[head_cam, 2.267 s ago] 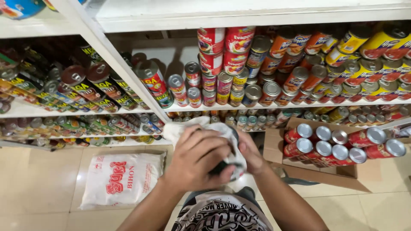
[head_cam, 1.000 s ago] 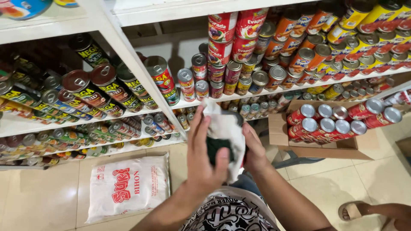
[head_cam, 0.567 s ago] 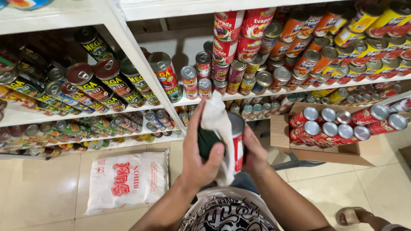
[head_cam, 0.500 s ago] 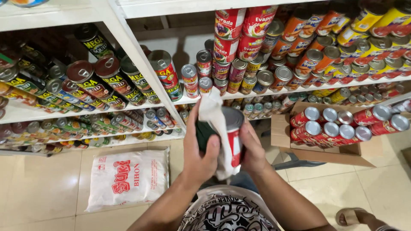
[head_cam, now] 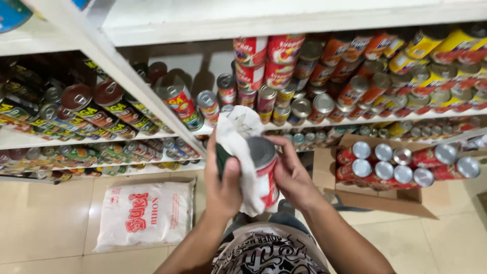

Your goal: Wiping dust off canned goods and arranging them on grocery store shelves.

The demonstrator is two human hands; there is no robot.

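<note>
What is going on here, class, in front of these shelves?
A person holds a can in front of the shelves. The right hand grips the can's side while the left hand presses a white cloth against it. Beside them an open box holds more cans, and a white bag lies on the floor.

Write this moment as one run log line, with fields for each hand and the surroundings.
left hand: presses white cloth on can | right hand: holds red-labelled can | nearby: shelves of cans, open carton of cans
</note>
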